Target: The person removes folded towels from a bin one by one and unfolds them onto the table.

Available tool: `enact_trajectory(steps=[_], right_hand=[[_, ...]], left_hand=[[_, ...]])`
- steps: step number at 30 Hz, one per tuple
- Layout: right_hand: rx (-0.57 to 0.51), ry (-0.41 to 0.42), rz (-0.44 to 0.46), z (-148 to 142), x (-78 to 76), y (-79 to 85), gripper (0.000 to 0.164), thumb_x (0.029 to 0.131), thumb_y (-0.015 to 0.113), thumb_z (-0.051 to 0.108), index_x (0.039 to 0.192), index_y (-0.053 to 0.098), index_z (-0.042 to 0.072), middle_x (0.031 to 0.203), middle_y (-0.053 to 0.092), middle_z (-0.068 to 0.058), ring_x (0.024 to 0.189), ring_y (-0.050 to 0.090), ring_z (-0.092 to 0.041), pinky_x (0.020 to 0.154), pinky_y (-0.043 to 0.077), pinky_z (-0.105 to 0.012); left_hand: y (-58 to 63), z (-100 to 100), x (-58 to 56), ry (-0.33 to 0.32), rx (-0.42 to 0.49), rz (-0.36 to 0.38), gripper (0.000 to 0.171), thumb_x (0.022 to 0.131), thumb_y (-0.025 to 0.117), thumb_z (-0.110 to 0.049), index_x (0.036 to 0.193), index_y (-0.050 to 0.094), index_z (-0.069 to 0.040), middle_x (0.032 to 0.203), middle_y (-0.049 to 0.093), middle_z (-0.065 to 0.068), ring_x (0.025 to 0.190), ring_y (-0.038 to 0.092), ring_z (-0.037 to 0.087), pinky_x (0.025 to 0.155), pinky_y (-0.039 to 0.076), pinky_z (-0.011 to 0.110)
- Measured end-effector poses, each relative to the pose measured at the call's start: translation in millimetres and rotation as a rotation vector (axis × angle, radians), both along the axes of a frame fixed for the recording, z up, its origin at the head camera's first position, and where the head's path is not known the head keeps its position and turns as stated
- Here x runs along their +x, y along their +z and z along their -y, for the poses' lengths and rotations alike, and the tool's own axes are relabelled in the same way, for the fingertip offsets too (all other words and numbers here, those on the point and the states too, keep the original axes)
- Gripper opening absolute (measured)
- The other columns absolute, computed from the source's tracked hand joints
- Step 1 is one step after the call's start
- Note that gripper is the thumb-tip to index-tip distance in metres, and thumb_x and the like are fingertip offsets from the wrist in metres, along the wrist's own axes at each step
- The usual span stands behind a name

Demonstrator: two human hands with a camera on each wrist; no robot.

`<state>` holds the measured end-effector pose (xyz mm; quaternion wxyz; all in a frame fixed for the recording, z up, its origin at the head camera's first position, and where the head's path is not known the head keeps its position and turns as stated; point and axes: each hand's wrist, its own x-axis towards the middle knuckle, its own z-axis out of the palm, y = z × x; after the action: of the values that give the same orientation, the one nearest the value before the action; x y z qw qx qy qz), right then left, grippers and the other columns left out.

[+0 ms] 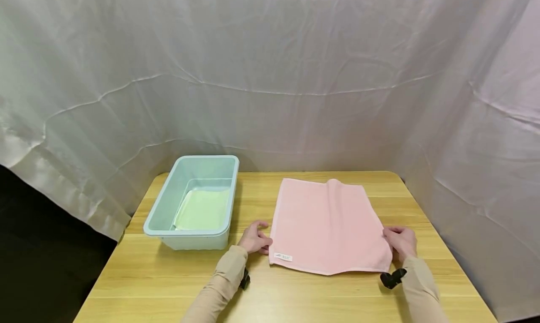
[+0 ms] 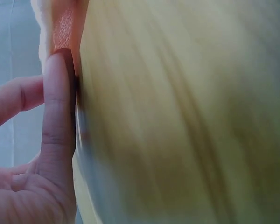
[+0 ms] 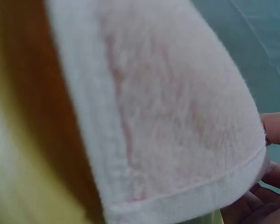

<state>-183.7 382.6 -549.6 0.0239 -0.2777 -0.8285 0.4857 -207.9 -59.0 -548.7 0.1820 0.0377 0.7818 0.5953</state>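
Note:
A pink towel (image 1: pixel 325 224) with a pale border lies spread on the table, a small white label near its front left corner. My left hand (image 1: pixel 255 238) pinches the towel's left edge near that corner. In the left wrist view, one digit (image 2: pixel 59 102) reaches straight to the pink cloth (image 2: pixel 67 25), and another bends behind it. At the right edge, my right hand (image 1: pixel 401 241) pinches the towel near its front right corner. The right wrist view has this towel corner (image 3: pixel 177 126) up close, with fingers (image 3: pixel 276 128) at its edge, partly hidden by cloth.
A light blue plastic basin (image 1: pixel 187 242) stands left of the towel, with a pale green folded cloth (image 1: pixel 203 210) inside. Under everything is a wooden table (image 1: pixel 295 299). Grey-white curtains (image 1: pixel 295 116) enclose its back and sides.

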Motion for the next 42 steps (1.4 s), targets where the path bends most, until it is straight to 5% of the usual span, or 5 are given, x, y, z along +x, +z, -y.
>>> enact_trajectory(steps=[11, 16, 26, 34, 42], right_hand=[[0.149, -0.039, 0.005, 0, 8.6, -4.5, 0.036, 0.087, 0.065, 0.017, 0.113, 0.068, -0.008, 0.089, 0.073, -0.014, 0.073, 0.058, -0.012, 0.061, 0.046, -0.021], [0.251, -0.043, -0.069, 15, 5.6, 0.3, 0.034, 0.086, 0.059, 0.011, 0.115, 0.067, -0.004, 0.095, 0.07, -0.019, 0.086, 0.061, -0.026, 0.069, 0.042, -0.026], [0.181, 0.265, -0.129, 52, -4.6, 4.1, 0.044, 0.092, 0.063, 0.015, 0.131, 0.056, -0.005, 0.111, 0.071, -0.023, 0.081, 0.056, 0.005, 0.074, 0.044, -0.009], [0.149, 0.304, -0.079, 62, -7.3, -2.9, 0.058, 0.099, 0.06, 0.02, 0.143, 0.039, -0.01, 0.135, 0.055, -0.032, 0.121, 0.055, -0.039, 0.107, 0.046, -0.044], [0.12, 0.294, -0.077, 61, -7.9, -8.3, 0.067, 0.098, 0.057, 0.02, 0.15, 0.027, -0.01, 0.144, 0.045, -0.031, 0.135, 0.042, -0.043, 0.119, 0.032, -0.053]], left_hand=[[0.1, -2, 0.5, -0.003, -0.089, 0.012, 0.06, 0.079, 0.068, 0.01, 0.135, 0.046, 0.007, 0.074, 0.061, 0.009, 0.051, 0.061, 0.01, 0.052, 0.06, 0.027], [2.4, -3, 0.1, -0.033, -0.183, -0.086, 0.057, 0.08, 0.073, 0.0, 0.132, 0.05, 0.003, 0.073, 0.06, 0.005, 0.051, 0.056, 0.009, 0.05, 0.053, 0.022], [0.2, -19, -8.2, -0.192, -0.031, -0.346, 0.047, 0.086, 0.069, 0.002, 0.128, 0.051, 0.013, 0.114, 0.066, 0.03, 0.107, 0.066, 0.041, 0.1, 0.056, 0.044], [-2.9, -22, -6.1, -0.274, -0.132, -0.347, 0.048, 0.09, 0.07, -0.005, 0.131, 0.051, 0.011, 0.132, 0.06, 0.029, 0.128, 0.057, 0.043, 0.112, 0.045, 0.054], [-4.0, -25, -3.9, -0.273, -0.146, -0.319, 0.049, 0.09, 0.067, -0.004, 0.133, 0.047, 0.01, 0.135, 0.057, 0.03, 0.128, 0.056, 0.044, 0.111, 0.046, 0.053]])
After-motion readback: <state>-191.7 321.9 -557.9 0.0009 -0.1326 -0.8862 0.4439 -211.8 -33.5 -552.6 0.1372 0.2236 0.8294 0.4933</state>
